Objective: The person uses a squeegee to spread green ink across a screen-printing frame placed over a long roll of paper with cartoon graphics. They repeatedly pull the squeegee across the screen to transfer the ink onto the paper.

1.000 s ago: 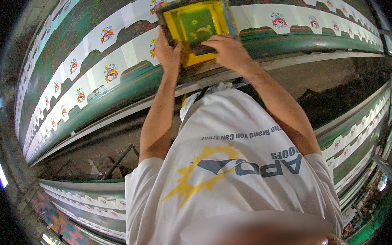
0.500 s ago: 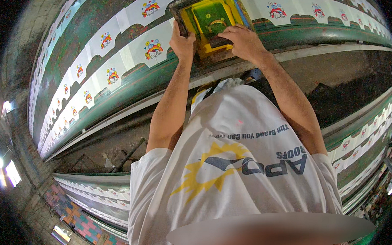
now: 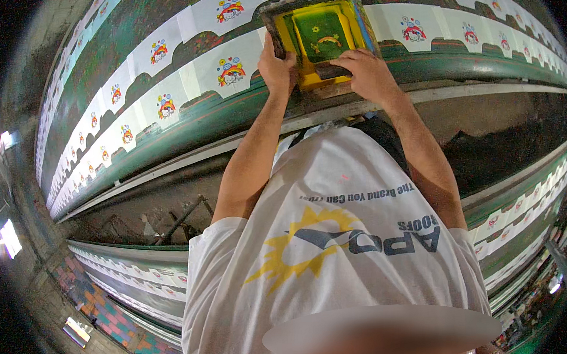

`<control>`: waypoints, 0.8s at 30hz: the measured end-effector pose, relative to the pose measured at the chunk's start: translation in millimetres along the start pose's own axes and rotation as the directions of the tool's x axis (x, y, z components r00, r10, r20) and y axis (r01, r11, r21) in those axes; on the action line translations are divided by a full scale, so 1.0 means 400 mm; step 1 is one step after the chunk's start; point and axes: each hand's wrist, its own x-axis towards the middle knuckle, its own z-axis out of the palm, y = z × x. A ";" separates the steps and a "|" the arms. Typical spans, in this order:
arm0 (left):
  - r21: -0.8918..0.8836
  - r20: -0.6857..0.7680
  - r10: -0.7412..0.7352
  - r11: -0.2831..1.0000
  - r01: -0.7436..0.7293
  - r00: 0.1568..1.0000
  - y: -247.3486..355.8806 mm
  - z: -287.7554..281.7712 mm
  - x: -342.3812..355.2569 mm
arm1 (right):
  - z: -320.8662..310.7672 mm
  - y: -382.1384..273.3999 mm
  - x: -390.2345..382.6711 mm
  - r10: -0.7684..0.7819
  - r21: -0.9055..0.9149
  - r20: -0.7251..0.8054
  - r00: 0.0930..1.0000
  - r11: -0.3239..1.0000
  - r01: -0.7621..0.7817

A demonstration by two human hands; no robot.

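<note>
A screen-printing frame [image 3: 309,2] with yellow ink around its green mesh [image 3: 321,35] lies on the long green table, over the row of pieces nearest me. My left hand [image 3: 276,68] is closed on the frame's left side, thumb toward the inner edge. Inside the frame, at the near end of the mesh, my right hand [image 3: 368,75] grips a dark, flat squeegee [image 3: 331,70]. A small rainbow design shows in the mesh. White cut pieces [image 3: 201,72] with a colourful cartoon rainbow print lie on both sides of the frame.
More rows of printed white pieces [image 3: 142,56] run along the curved green table [image 3: 228,109]. A pale rail [image 3: 167,154] edges its near side. Behind me stands another table with printed pieces [image 3: 135,274]. Coloured paving [image 3: 104,295] shows at lower left.
My right hand has drawn slightly toward me inside the frame, and more of the squeegee shows. My left hand keeps its hold on the frame's side. The whole view has shifted a little.
</note>
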 end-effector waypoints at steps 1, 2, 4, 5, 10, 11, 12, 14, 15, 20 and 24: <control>-0.019 0.007 -0.037 0.999 0.037 0.999 0.004 0.001 -0.003 | 0.009 -0.002 -0.004 -0.044 -0.027 -0.063 0.997 0.999 0.042; -0.048 0.004 -0.047 0.998 0.047 0.999 0.008 0.003 -0.005 | 0.018 -0.001 0.004 -0.050 -0.035 -0.088 0.995 0.998 0.047; -0.023 -0.012 -0.018 1.000 0.018 1.000 0.012 0.003 -0.005 | 0.033 0.005 0.031 -0.047 -0.052 -0.127 0.991 0.998 0.041; -0.006 -0.022 0.011 1.000 -0.012 1.000 0.014 0.002 -0.006 | 0.035 0.013 0.051 -0.067 -0.055 -0.146 0.987 0.997 0.059; -0.014 0.069 0.040 0.999 -0.039 0.997 0.040 -0.011 0.004 | 0.014 0.052 0.196 -0.079 -0.082 -0.185 0.980 0.995 0.065; 0.001 0.072 0.041 0.999 -0.041 0.997 0.048 -0.014 0.006 | 0.003 0.058 0.229 -0.070 -0.079 -0.152 0.986 0.995 0.058; 0.014 0.084 0.040 0.999 -0.041 0.996 0.056 -0.017 0.010 | -0.009 0.063 0.259 -0.047 -0.091 -0.114 0.992 0.995 0.037; -0.002 0.070 0.037 0.999 -0.037 0.997 0.071 -0.026 0.005 | -0.039 0.075 0.314 0.001 -0.117 -0.046 0.999 0.993 -0.007; -0.006 0.076 0.025 1.000 -0.024 0.997 0.076 -0.029 0.001 | -0.064 0.089 0.335 -0.063 -0.106 -0.047 0.997 0.993 0.058; -0.045 0.011 0.029 0.999 -0.028 1.000 0.089 -0.024 -0.003 | -0.126 0.101 0.413 -0.050 -0.122 0.071 0.996 0.991 0.058; -0.045 0.008 0.016 0.999 -0.015 1.000 0.089 -0.023 -0.006 | -0.102 0.100 0.431 -0.045 -0.135 0.058 0.997 0.989 0.052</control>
